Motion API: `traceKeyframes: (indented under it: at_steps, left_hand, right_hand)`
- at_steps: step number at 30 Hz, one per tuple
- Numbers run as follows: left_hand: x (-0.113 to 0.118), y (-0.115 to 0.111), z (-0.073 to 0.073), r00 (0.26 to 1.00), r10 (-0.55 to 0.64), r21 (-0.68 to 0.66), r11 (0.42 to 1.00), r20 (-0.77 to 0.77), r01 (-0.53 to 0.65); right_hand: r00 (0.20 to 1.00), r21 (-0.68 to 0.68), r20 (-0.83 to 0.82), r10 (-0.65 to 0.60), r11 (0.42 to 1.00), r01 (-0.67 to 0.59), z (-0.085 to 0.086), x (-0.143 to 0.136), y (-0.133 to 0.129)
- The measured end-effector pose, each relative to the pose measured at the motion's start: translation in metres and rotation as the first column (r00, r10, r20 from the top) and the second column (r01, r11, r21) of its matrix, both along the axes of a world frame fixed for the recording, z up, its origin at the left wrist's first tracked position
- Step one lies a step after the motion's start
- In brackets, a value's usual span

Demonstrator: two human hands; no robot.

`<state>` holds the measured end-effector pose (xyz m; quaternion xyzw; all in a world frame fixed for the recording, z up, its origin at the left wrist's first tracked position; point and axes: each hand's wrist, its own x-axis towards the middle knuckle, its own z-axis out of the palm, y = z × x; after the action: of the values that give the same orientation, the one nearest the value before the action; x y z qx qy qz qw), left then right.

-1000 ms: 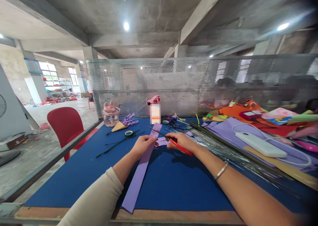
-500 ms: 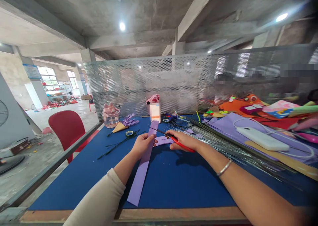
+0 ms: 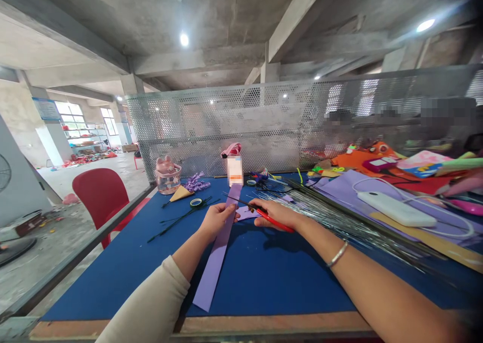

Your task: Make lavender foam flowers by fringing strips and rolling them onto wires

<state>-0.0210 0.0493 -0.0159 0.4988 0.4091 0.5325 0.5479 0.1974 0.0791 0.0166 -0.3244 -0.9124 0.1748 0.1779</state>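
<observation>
My left hand (image 3: 216, 221) pinches a long purple strip (image 3: 215, 267) near its upper part, and the strip's lower end reaches toward the table's front edge. My right hand (image 3: 273, 215) is closed round red-handled scissors (image 3: 277, 223), whose dark blades point left and cross the strip just above my left fingers. Between the hands lies a smaller purple piece (image 3: 247, 212) on the blue table (image 3: 264, 277). Beyond the strip's top stands a pale card-like object (image 3: 235, 169), partly blurred, with a pink band (image 3: 233, 150) above it.
To the left are a pink cup (image 3: 168, 174), a tape roll (image 3: 195, 202), dark green stems (image 3: 171, 226) and a red chair (image 3: 101, 197). Wires (image 3: 328, 222), purple sheets (image 3: 350, 192) and a white power strip (image 3: 396, 209) lie right. A perforated metal screen (image 3: 196, 121) stands behind.
The camera view has shifted very slightly. Both hands keep nearly the same pose, with the scissor blades still across the purple strip.
</observation>
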Motion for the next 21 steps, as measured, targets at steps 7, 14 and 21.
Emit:
traceKeyframes:
  at_steps: [7, 14, 21]
  left_hand:
    - [-0.0002, -0.0001, 0.0007, 1.0, -0.014, 0.003, 1.0, 0.014, 0.014]
    - [0.001, -0.0013, 0.0021, 1.0, -0.027, -0.008, 1.0, 0.002, 0.027]
    - [0.0026, -0.0027, 0.0039, 0.999, -0.032, -0.013, 0.999, 0.005, 0.032]
  right_hand:
    - [0.997, -0.006, -0.073, -0.017, 1.0, 0.016, 0.0005, -0.0043, -0.0012]
    - [0.992, -0.025, -0.104, -0.069, 0.997, 0.067, 0.0008, 0.0, 0.0028]
    - [0.991, -0.01, -0.109, -0.076, 0.997, 0.076, 0.0007, 0.0043, 0.0077]
